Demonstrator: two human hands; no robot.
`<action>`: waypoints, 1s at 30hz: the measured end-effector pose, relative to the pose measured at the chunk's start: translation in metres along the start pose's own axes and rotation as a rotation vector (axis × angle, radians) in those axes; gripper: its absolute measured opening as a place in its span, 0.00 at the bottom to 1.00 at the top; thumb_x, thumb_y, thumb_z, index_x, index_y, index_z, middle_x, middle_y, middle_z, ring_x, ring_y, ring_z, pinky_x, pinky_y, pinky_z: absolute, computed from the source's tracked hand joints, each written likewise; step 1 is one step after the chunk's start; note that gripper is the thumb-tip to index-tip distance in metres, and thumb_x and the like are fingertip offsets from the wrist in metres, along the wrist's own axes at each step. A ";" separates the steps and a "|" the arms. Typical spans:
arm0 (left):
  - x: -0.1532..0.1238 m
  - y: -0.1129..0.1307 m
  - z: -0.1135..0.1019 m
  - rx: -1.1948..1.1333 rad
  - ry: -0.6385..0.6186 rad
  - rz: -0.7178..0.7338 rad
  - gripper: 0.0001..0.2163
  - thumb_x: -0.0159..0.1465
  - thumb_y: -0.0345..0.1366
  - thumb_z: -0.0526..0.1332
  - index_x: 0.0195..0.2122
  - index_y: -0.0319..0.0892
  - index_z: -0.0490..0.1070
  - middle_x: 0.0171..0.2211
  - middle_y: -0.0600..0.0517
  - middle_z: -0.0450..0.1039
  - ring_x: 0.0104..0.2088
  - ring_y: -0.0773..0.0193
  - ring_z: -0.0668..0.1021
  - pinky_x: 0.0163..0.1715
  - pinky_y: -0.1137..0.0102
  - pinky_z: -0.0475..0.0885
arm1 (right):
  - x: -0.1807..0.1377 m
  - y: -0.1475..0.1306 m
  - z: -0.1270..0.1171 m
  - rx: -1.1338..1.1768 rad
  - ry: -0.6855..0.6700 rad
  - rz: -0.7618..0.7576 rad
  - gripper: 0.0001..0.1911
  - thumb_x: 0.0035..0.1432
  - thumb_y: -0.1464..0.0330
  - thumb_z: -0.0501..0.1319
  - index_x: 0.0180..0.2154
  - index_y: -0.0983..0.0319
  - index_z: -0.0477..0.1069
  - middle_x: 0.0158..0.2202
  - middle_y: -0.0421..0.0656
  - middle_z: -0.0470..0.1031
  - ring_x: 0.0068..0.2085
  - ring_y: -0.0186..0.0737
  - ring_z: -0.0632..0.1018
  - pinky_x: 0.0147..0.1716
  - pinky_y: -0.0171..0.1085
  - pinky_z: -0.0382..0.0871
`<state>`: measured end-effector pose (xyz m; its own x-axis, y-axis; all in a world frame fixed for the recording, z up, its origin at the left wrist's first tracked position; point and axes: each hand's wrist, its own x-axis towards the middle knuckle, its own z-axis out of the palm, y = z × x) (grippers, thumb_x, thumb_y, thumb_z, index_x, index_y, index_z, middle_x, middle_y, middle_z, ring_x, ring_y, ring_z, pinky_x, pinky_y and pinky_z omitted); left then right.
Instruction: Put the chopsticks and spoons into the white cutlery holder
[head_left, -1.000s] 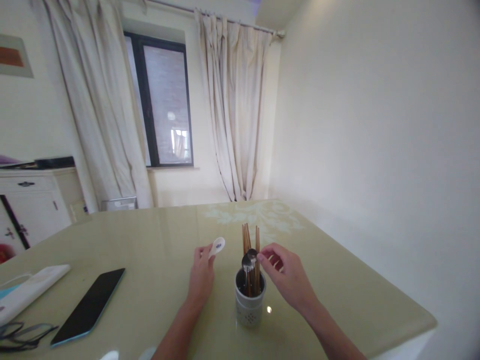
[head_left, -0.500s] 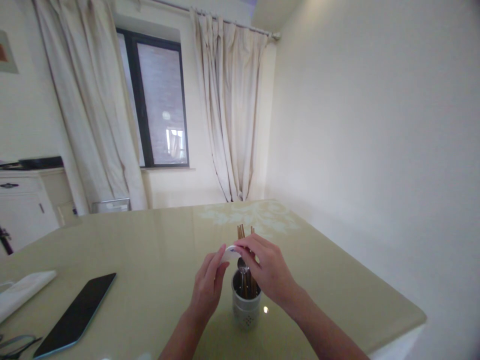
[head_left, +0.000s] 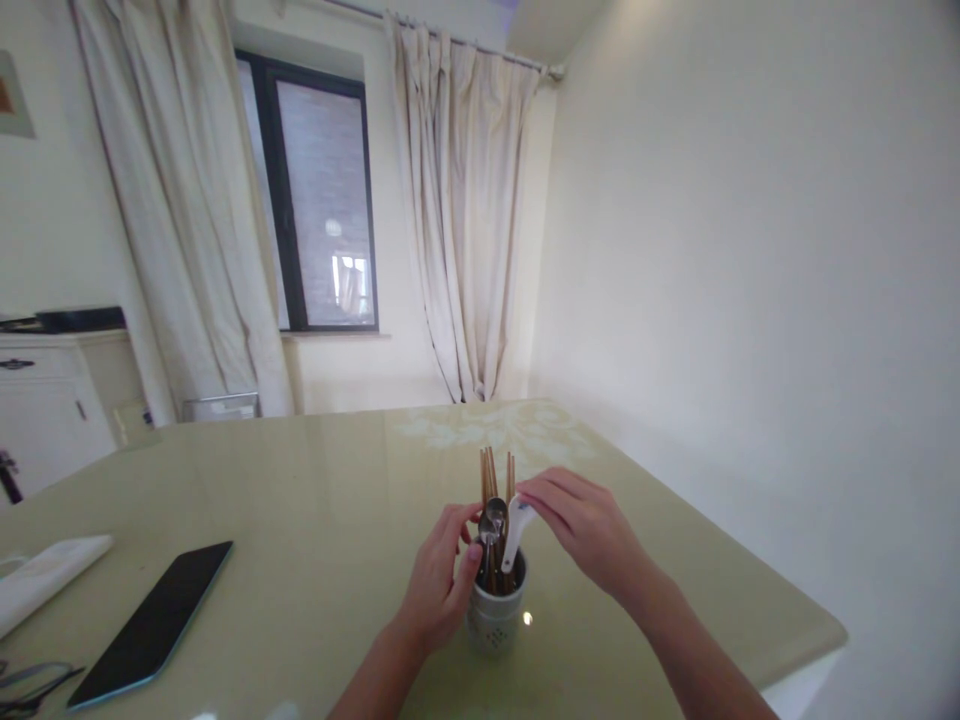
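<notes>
A white ceramic utensil holder (head_left: 496,612) stands on the glossy green table (head_left: 315,520). It holds several brown chopsticks (head_left: 489,475) and a metal spoon (head_left: 493,523). My right hand (head_left: 585,530) pinches the upper end of a white ceramic spoon (head_left: 515,533), which stands tilted in the holder. My left hand (head_left: 442,580) rests its curled fingers against the holder's left rim and grips nothing that I can see.
A black phone (head_left: 150,625) lies on the table at the left. Beside it are a white flat object (head_left: 49,578) and glasses (head_left: 30,685) at the frame's edge. A white cabinet (head_left: 52,400), curtains and a window stand behind. The table's right edge (head_left: 810,630) is close.
The white spoon passed from my left hand to my right hand and went down into the holder. My left hand dropped to the holder's rim.
</notes>
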<state>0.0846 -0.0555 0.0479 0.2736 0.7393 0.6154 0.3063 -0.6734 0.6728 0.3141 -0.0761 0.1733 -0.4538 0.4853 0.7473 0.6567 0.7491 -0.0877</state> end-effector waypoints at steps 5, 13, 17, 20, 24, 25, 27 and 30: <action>0.000 0.001 -0.003 0.015 -0.019 0.015 0.20 0.77 0.45 0.48 0.64 0.45 0.66 0.57 0.42 0.73 0.47 0.58 0.77 0.48 0.64 0.75 | -0.023 -0.001 0.031 -0.028 -0.057 0.077 0.16 0.77 0.62 0.55 0.41 0.59 0.78 0.35 0.45 0.83 0.36 0.42 0.82 0.37 0.37 0.75; -0.002 -0.003 0.001 0.005 0.013 -0.038 0.17 0.77 0.44 0.51 0.61 0.45 0.68 0.46 0.46 0.77 0.40 0.61 0.76 0.44 0.66 0.74 | -0.042 -0.004 0.052 -0.004 -0.070 0.135 0.18 0.77 0.58 0.55 0.38 0.59 0.76 0.33 0.44 0.81 0.34 0.42 0.80 0.35 0.38 0.72; -0.001 -0.002 0.003 -0.016 0.051 -0.083 0.17 0.76 0.46 0.52 0.58 0.44 0.70 0.41 0.49 0.78 0.36 0.61 0.76 0.41 0.66 0.74 | -0.052 -0.011 0.053 0.096 0.011 0.167 0.15 0.75 0.59 0.57 0.37 0.59 0.75 0.34 0.43 0.79 0.35 0.41 0.79 0.36 0.37 0.72; -0.002 -0.002 0.005 -0.037 0.079 -0.082 0.17 0.76 0.46 0.51 0.57 0.43 0.70 0.40 0.49 0.78 0.34 0.62 0.77 0.39 0.67 0.74 | -0.063 -0.021 0.053 0.109 0.087 0.122 0.11 0.75 0.62 0.59 0.39 0.59 0.74 0.34 0.43 0.79 0.36 0.41 0.79 0.36 0.37 0.71; -0.004 -0.004 0.008 -0.052 0.087 -0.080 0.17 0.76 0.46 0.51 0.57 0.43 0.68 0.42 0.48 0.79 0.34 0.61 0.78 0.38 0.66 0.74 | -0.073 -0.038 0.057 0.035 0.072 -0.044 0.12 0.72 0.57 0.62 0.44 0.59 0.74 0.37 0.45 0.80 0.36 0.44 0.78 0.36 0.40 0.70; -0.004 -0.005 0.008 -0.056 0.088 -0.081 0.17 0.76 0.46 0.51 0.58 0.43 0.68 0.42 0.48 0.80 0.34 0.61 0.78 0.38 0.66 0.74 | -0.073 -0.042 0.059 0.008 0.064 -0.073 0.13 0.72 0.56 0.62 0.45 0.60 0.75 0.38 0.46 0.81 0.36 0.44 0.78 0.36 0.41 0.70; -0.005 -0.007 0.009 -0.062 0.095 -0.088 0.16 0.76 0.46 0.51 0.58 0.43 0.67 0.43 0.47 0.80 0.35 0.61 0.79 0.39 0.66 0.74 | -0.074 -0.046 0.065 -0.038 0.069 -0.099 0.12 0.74 0.59 0.60 0.46 0.60 0.75 0.37 0.45 0.81 0.35 0.44 0.78 0.35 0.41 0.70; -0.006 -0.010 0.009 -0.081 0.104 -0.099 0.16 0.77 0.46 0.50 0.58 0.43 0.66 0.43 0.47 0.80 0.37 0.60 0.80 0.40 0.65 0.74 | -0.072 -0.046 0.076 -0.061 0.087 -0.086 0.10 0.76 0.64 0.56 0.45 0.59 0.76 0.35 0.44 0.80 0.34 0.43 0.77 0.34 0.40 0.69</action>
<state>0.0881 -0.0533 0.0339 0.1486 0.8007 0.5804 0.2517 -0.5982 0.7608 0.2712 -0.1114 0.0734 -0.4578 0.3782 0.8046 0.6543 0.7561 0.0169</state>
